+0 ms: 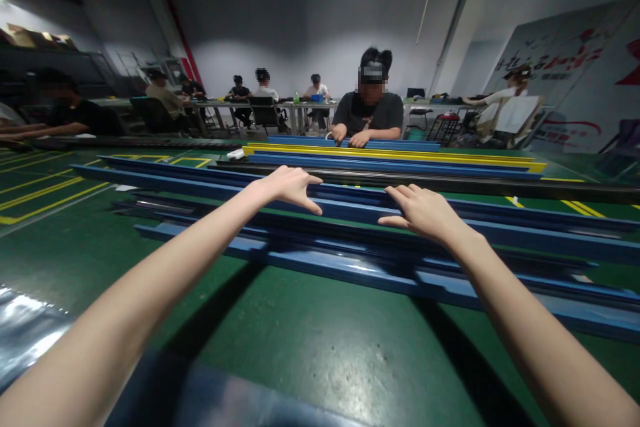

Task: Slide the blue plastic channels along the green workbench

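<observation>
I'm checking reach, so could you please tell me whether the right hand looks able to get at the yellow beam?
Probably not without leaning farther: the right hand looks empty, but the black rail and a blue beam lie between it and the yellow beam.

Beams (350, 209) side by side across floor (300, 327); co-worker (369, 110) behind; tables (306, 105) beyond, seemingly along wall (280, 20).

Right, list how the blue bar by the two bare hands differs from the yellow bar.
Colour: the blue bar is blue; the yellow bar is bright yellow.
Place: the blue bar lies by the left hand and right hand; the yellow bar lies farther off, toward the co-worker.
Extent: the blue bar runs out of view at right; the yellow bar shows both ends.
Shared: both are long and lie crosswise.
</observation>
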`<state>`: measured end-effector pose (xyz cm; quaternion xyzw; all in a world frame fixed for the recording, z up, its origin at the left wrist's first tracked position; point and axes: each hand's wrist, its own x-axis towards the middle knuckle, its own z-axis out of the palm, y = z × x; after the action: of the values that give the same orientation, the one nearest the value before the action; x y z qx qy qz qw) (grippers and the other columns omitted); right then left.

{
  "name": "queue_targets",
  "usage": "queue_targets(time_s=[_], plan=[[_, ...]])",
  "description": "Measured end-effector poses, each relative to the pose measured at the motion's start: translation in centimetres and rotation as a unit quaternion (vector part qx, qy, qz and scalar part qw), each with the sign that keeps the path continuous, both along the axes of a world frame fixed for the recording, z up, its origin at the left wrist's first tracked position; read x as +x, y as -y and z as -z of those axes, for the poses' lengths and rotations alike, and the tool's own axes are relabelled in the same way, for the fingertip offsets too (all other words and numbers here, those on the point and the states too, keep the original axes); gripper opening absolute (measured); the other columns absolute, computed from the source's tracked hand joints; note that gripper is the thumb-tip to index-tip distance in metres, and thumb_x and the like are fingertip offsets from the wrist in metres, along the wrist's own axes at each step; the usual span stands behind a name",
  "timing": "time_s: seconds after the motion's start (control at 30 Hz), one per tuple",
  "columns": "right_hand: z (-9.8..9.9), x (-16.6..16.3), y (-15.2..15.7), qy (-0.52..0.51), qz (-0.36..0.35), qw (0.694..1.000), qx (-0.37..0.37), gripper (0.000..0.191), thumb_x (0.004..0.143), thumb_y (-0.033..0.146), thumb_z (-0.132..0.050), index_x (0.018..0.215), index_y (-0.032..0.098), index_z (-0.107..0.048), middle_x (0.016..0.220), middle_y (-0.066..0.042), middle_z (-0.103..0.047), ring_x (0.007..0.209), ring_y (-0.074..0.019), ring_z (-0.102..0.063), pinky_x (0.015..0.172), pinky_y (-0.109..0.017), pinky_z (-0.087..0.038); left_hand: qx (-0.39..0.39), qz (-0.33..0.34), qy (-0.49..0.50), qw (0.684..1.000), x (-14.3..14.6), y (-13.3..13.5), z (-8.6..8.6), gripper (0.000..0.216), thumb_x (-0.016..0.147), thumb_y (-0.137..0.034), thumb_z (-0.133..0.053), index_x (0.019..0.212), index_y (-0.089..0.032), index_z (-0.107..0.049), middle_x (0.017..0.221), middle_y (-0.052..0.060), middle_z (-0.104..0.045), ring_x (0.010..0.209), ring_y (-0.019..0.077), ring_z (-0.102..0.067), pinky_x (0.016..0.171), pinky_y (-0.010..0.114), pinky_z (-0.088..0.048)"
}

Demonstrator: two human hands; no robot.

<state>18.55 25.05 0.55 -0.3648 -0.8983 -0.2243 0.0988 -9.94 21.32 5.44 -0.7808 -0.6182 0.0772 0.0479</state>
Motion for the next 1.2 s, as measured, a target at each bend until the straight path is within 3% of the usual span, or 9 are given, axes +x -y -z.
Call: queue_targets(time_s=[0.2,0.63,0.93,1.2], plan=[[-0.1,1.1,6.4,-0.011,-0.030,0.999,-0.026,0.060,0.080,0.064,-0.029,0.106,0.015,-0.052,0.093,-0.014,-0.060,0.085,-0.0242,-0.054,0.070,-0.032,-0.040,-0.054,0.023,0.004,0.998,0.6,5.5,0.1,0.089,0.052,-0.075,-0.052,0.128,-0.029,-0.042,0.113,0.005,-0.060,0.104,0.0273,-0.053,0.082,0.029,-0.036],[6.2,1.6,15.2,-0.026,-0.031,0.996,-0.079,0.063,0.080,0.064,-0.029,0.111,0.013,-0.049,0.101,-0.015,-0.058,0.090,-0.0244,-0.053,0.070,-0.033,-0.043,-0.073,0.047,-0.024,0.996,1.1,13.5,5.2,0.088,0.053,-0.076,-0.049,0.125,-0.026,-0.046,0.101,0.008,-0.066,0.095,0.0268,-0.059,0.073,0.027,-0.039],[8.0,-0.5,17.5,-0.017,-0.016,0.997,-0.079,0.063,0.080,0.062,-0.032,0.114,0.010,-0.047,0.098,-0.014,-0.058,0.091,-0.0259,-0.052,0.074,-0.035,-0.042,-0.058,0.047,-0.023,0.997,-0.4,15.4,8.2,0.087,0.056,-0.073,-0.050,0.126,-0.022,-0.045,0.104,0.010,-0.063,0.094,0.0271,-0.059,0.069,0.028,-0.041],[8.8,-1.2,16.6,-0.019,-0.010,0.996,-0.090,0.066,0.078,0.065,-0.030,0.113,0.011,-0.047,0.101,-0.014,-0.057,0.094,-0.0256,-0.051,0.076,-0.035,-0.040,-0.047,0.042,-0.021,0.998,-0.9,15.3,9.3,0.087,0.057,-0.073,-0.049,0.127,-0.021,-0.044,0.108,0.011,-0.061,0.095,0.0278,-0.058,0.071,0.029,-0.042]])
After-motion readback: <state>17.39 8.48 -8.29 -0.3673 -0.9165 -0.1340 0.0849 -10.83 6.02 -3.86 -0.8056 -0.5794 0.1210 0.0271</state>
